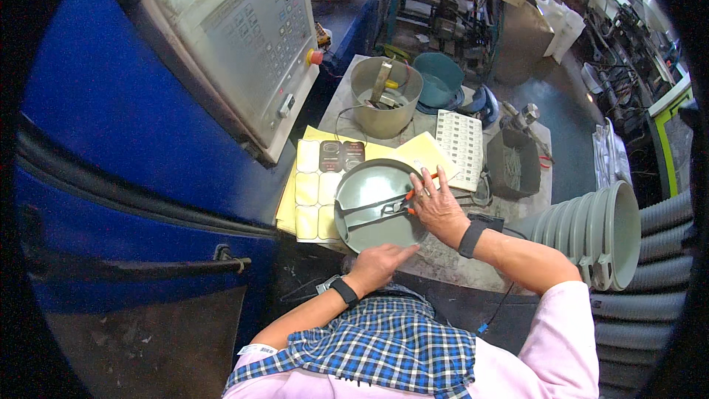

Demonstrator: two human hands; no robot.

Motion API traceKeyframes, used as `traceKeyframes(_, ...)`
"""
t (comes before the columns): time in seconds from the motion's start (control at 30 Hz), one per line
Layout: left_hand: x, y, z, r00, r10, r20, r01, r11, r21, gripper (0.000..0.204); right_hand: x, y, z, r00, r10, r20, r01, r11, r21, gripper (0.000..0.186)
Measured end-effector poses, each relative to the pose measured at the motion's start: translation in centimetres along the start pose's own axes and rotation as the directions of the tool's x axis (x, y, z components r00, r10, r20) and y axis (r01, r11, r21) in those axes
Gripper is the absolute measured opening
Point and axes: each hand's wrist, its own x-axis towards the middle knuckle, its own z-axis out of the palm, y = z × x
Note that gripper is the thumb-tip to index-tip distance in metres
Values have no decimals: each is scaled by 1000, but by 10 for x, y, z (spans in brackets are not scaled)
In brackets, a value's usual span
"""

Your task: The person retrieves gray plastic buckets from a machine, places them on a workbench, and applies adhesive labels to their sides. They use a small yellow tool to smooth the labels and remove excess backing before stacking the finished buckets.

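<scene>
A round grey plastic container (369, 238) sits at the near edge of the table in front of me, with a pale ridge running across its inside. My right hand (441, 210) is over its right rim, closed around orange-handled pliers (395, 207). Their dark jaws point left over the container, and part of the handles is hidden by my fingers. My left hand (378, 267) is at the container's near rim, its index finger stretched out to the right. Whether it bears weight there I cannot tell. Yellow sheets and a label sheet (308, 188) lie under the container's left side.
Behind stand a grey bucket (388, 122) with tools in it and a teal bucket (439, 80). A white printed card (459, 148) and a dark square bin (511, 166) lie farther right. Stacked grey buckets (583, 233) are at the right; a machine control panel (258, 52) rises at the left.
</scene>
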Motion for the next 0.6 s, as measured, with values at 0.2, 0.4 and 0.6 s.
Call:
traceKeyframes(0.2, 0, 1, -9, 999, -23, 35, 24, 999, -33, 47, 16, -16, -9, 999, -44, 4, 44, 999, -7, 39)
traceKeyframes(0.4, 41, -33, -42, 851, -353, -388, 316, 936, -158, 18, 19, -8, -11, 994, -96, 48, 95, 995, 19, 33)
traceKeyframes(0.6, 68, -69, -44, 969, -236, -70, 240, 970, 49, 21, 25, 1, -13, 978, -178, 106, 174, 984, 46, 23)
